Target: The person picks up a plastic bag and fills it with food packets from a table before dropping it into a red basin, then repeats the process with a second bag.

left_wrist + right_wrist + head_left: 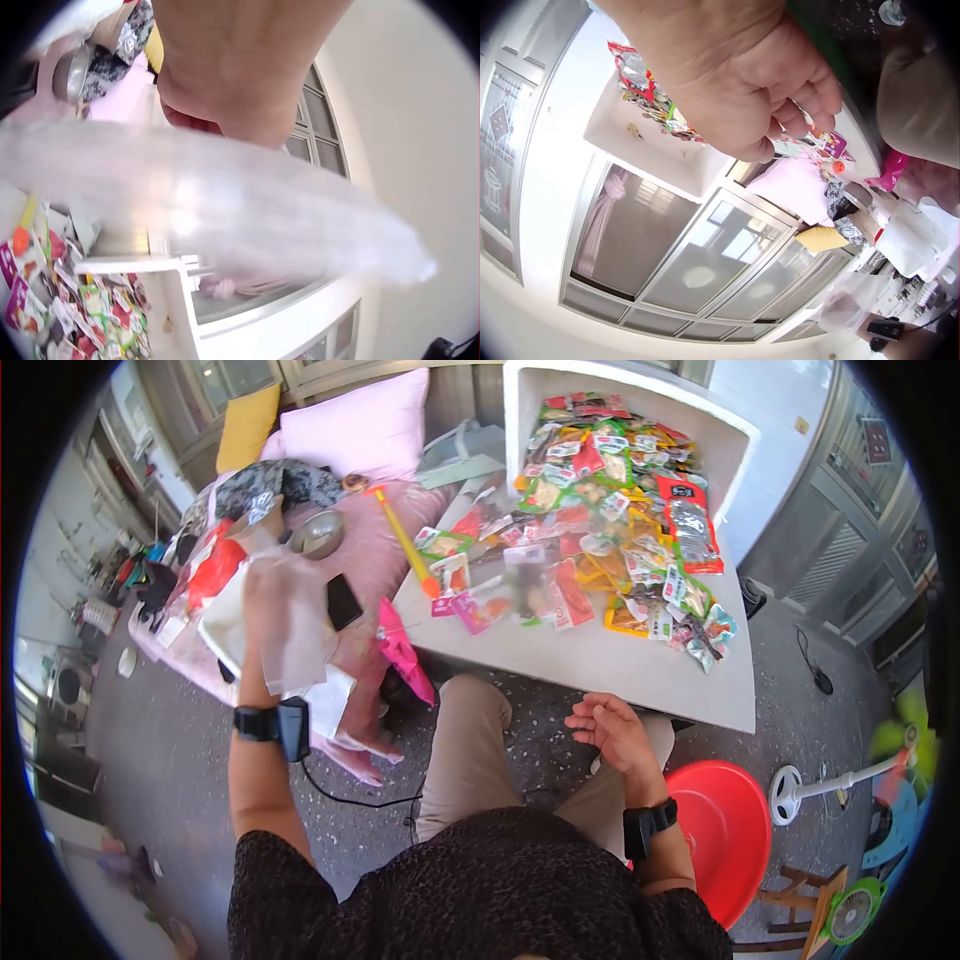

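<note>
A translucent plastic bag (pixel 303 645) hangs from my raised left hand (pixel 266 600), which grips it above the pink-covered bed. Both the hand and the bag are blurred. The bag stretches across the left wrist view in front of the curled fingers (pixel 191 120), most of which it hides. My right hand (pixel 612 730) is held over my lap at the table's front edge, palm turned up and fingers loosely bent around nothing. Beyond it, many small snack packets (pixel 640 560) spill across the white table (pixel 530 660) from a white foam box (pixel 738 460).
On the bed (pixel 360 545) are a metal bowl (pixel 318 536), a black phone (pixel 343 602) and pillows (pixel 355 425). A yellow-orange stick (pixel 400 540) and a pink bag (pixel 402 655) lie at the table's left edge. To my right is a red basin (pixel 735 830) on the floor.
</note>
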`<state>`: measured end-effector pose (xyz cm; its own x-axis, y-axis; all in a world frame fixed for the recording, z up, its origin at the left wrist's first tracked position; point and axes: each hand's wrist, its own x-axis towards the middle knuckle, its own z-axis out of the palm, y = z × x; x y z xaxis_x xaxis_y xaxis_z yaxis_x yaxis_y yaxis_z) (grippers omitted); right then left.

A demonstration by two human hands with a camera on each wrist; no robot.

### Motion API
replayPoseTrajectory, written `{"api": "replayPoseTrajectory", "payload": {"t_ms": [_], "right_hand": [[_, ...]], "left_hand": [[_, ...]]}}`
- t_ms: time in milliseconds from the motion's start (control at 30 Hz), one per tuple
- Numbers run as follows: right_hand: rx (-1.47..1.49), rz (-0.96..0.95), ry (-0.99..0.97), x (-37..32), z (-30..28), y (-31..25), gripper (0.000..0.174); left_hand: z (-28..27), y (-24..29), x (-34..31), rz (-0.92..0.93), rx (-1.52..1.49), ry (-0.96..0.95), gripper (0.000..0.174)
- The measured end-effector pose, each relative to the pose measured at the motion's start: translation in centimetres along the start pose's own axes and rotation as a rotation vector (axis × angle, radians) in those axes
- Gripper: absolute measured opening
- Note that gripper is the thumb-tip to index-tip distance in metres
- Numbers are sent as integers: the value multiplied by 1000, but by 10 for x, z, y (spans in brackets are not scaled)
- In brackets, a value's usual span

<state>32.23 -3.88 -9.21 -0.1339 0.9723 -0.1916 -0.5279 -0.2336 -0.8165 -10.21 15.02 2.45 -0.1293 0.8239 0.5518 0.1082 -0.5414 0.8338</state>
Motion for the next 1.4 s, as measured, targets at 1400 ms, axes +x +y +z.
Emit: {"api": "replayPoseTrajectory", "payload": {"t_ms": [1400], "right_hand": [[323,-123,171,78,39,52,11]], "left_hand": [[226,-17,-192,-41,328,-511,30]]}}
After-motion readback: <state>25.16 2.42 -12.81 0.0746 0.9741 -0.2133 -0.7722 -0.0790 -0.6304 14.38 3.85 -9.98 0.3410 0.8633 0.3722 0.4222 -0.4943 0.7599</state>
